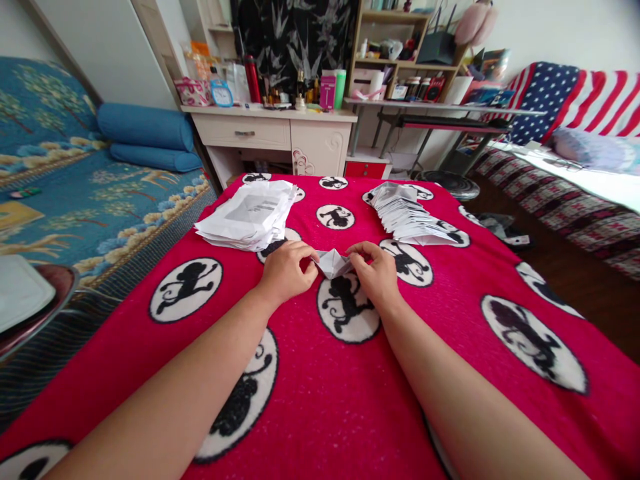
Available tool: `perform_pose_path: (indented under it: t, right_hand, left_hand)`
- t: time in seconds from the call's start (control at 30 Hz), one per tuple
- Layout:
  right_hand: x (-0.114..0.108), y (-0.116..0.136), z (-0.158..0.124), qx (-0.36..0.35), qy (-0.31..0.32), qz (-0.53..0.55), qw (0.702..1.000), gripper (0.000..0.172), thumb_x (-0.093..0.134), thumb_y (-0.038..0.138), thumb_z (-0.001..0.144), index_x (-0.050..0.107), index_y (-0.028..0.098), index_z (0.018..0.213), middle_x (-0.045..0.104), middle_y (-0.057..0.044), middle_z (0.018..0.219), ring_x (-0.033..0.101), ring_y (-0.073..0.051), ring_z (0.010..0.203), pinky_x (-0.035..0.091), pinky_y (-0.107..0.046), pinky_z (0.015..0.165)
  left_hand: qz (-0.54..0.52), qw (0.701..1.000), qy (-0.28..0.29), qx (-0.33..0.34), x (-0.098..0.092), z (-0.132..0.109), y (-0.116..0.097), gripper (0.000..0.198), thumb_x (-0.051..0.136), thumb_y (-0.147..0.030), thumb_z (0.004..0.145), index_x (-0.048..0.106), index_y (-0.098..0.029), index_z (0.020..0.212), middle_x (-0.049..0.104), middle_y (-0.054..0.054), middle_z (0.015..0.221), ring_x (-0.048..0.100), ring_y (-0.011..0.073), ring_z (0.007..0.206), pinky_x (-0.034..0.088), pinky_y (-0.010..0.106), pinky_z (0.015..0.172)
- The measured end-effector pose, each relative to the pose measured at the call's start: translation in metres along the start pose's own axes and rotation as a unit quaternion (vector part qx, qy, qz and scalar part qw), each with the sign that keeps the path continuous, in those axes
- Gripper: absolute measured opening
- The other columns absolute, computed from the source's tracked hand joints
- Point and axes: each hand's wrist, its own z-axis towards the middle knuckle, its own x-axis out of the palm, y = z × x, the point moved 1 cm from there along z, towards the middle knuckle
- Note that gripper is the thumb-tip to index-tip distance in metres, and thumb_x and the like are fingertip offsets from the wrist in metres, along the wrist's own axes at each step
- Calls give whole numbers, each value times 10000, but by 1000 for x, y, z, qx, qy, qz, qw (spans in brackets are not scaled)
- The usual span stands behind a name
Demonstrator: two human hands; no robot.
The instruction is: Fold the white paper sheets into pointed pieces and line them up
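Note:
Between my two hands is a small folded paper boat (333, 264), pale grey-white with a raised peak in its middle. My left hand (289, 270) pinches its left tip between thumb and fingers. At the opposite tip, my right hand (374, 268) pinches the paper the same way. Just beyond my left hand lies a stack of flat white paper sheets (247, 217), the top one printed with a grey block. Past my right hand, a row of folded papers (407, 213) leans overlapped in a fan.
A red blanket (300, 400) with black monkey ovals covers the surface under my hands. A white dresser (320, 137) stands beyond its far edge. To the left is a blue sofa (85, 200), with a tray (23, 293) in front; a bed (595, 173) is at right.

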Motion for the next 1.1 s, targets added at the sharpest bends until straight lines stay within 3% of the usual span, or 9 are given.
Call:
perform_pose_path:
  t: [0.17, 0.37, 0.53, 0.7, 0.8, 0.93, 1.03, 1.1]
  right_hand:
    - [1, -2, -1, -41, -14, 25, 999, 216, 511, 172, 769, 715, 198, 833, 693, -29, 784, 581, -167, 671, 445, -281, 673]
    - [-1, -5, 0, -30, -9, 3, 1000, 281, 457, 111, 732, 715, 213, 774, 685, -23, 784, 599, -181, 743, 452, -301, 725]
    - [1, 1, 0, -35, 38, -38, 998, 137, 599, 220, 726, 710, 214, 807, 698, -34, 837, 607, -204, 805, 445, -335, 760]
    - [7, 1, -4, 6, 85, 56, 995, 535, 749, 374, 681, 616, 204, 1171, 720, -45, 926, 647, -189, 775, 468, -300, 684]
    - [9, -1, -4, -7, 94, 81, 992, 387, 743, 299, 701, 678, 201, 1070, 722, -23, 833, 645, -167, 717, 466, -281, 672]
    - [8, 2, -5, -65, 79, 64, 993, 127, 709, 213, 727, 729, 205, 852, 719, -15, 775, 635, -158, 693, 448, -268, 658]
    - [8, 6, -6, -101, 82, 46, 990, 81, 690, 193, 739, 730, 210, 808, 714, -15, 760, 630, -162, 700, 438, -267, 655]
    - [8, 7, -7, -87, 86, 58, 991, 96, 690, 220, 746, 729, 208, 832, 714, -17, 769, 629, -163, 701, 439, -262, 644]
  left_hand:
    - [-6, 998, 47, 37, 2, -1, 3, 193, 758, -317, 683, 686, -225, 837, 688, 44, 978, 606, 242, 969, 480, 362, 855]
    - [-82, 996, -24, -13, 7, 1, 15, 150, 728, -311, 741, 656, -182, 717, 675, 32, 758, 609, 164, 709, 464, 279, 670]
    - [-125, 989, -54, -61, 5, 2, 16, 156, 721, -237, 720, 601, -169, 646, 625, -1, 641, 548, 123, 584, 422, 238, 575]
    - [-190, 979, -54, -41, 6, 1, 12, 153, 723, -263, 737, 614, -168, 688, 675, 31, 760, 622, 146, 700, 468, 236, 627]
    - [-203, 975, -64, -56, 5, 0, 9, 163, 729, -213, 725, 622, -181, 844, 688, 24, 822, 644, 138, 711, 489, 230, 647]
    - [-184, 980, -59, -49, 1, 0, 2, 462, 764, -212, 699, 583, -208, 1124, 709, 24, 867, 671, 155, 784, 508, 257, 745]
    - [-126, 991, -36, -8, 0, 1, 0, 196, 731, -255, 749, 700, -219, 939, 725, 30, 848, 664, 167, 787, 492, 278, 769]
    - [-122, 991, -47, -18, 1, 1, 0, 74, 708, -267, 772, 726, -205, 808, 731, 32, 808, 657, 164, 739, 486, 274, 722]
